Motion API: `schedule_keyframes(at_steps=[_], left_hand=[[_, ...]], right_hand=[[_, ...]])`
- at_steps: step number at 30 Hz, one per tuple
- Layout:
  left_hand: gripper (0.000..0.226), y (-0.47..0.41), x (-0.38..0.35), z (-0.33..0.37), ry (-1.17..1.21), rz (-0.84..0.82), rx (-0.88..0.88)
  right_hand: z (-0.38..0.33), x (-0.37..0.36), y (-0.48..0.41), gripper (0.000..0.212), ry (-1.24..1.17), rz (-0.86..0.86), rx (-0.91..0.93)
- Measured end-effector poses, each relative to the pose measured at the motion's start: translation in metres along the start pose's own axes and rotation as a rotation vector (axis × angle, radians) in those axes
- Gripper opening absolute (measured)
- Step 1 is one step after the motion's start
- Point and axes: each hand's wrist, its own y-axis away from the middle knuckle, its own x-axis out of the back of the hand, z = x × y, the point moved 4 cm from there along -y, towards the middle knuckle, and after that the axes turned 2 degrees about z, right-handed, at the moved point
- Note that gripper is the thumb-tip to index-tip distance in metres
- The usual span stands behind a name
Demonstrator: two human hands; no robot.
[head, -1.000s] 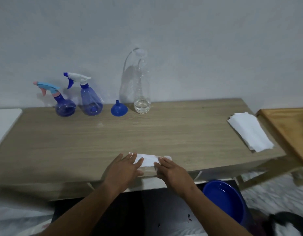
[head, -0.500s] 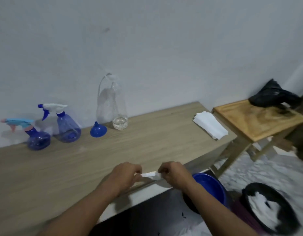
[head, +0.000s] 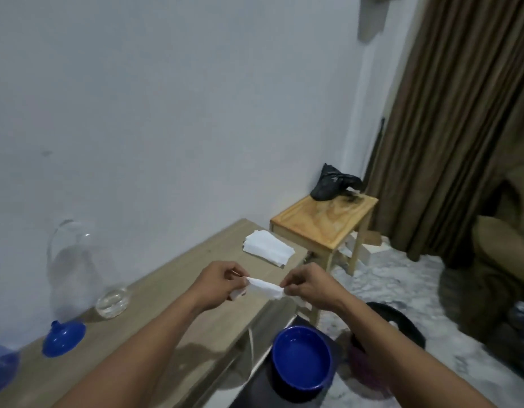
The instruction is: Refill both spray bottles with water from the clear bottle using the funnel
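A white tissue point(head: 265, 288) is stretched between my left hand point(head: 219, 282) and my right hand point(head: 309, 285), lifted above the wooden table's point(head: 166, 295) right front part. The clear bottle point(head: 87, 266) stands by the wall at the left with a little water at its bottom. The blue funnel point(head: 63, 338) rests mouth down in front of it. Only the blue base of one spray bottle point(head: 2, 371) shows at the left edge; the other is out of view.
A stack of white tissues point(head: 269, 247) lies on the table's right end. A wooden stool point(head: 325, 228) with a black bag point(head: 334, 184) stands beyond it. A blue bowl point(head: 302, 359) and a dark bin point(head: 393, 322) sit on the floor. Brown curtain point(head: 449, 113) at right.
Both hands have lifted the tissue off the table's front edge and hold it taut in the air. My view has swung right and up, so the spray bottles left the frame.
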Motion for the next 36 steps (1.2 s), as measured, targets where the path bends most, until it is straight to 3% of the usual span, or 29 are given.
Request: schedule_keyframes(at_steps=[5, 13, 18, 25, 28, 31, 36], left_hand=[[0.012, -0.06, -0.071, 0.057, 0.14, -0.146, -0.008], [0.008, -0.188, -0.241, 0.108, 0.058, -0.304, -0.028], [0.011, -0.285, -0.38, 0.112, -0.065, -0.4, -0.006], [0.023, -0.381, -0.538, 0.079, -0.183, -0.423, 0.025], [0.027, -0.409, -0.579, 0.062, -0.21, -0.374, 0.019], [0.014, -0.422, -0.603, 0.052, -0.22, -0.334, 0.015], [0.018, -0.414, -0.597, 0.034, -0.222, -0.299, 0.09]], right_hand=[[0.055, 0.081, 0.016, 0.011, -0.062, 0.171, -0.12], [0.216, 0.193, 0.022, 0.007, -0.116, 0.347, -0.372], [0.349, 0.249, 0.0, 0.019, -0.089, 0.405, -0.55], [0.501, 0.282, -0.035, 0.017, -0.013, 0.433, -0.729], [0.545, 0.279, -0.053, 0.017, -0.003, 0.456, -0.78], [0.574, 0.27, -0.069, 0.019, 0.0, 0.44, -0.785], [0.584, 0.261, -0.077, 0.021, -0.062, 0.425, -0.782]])
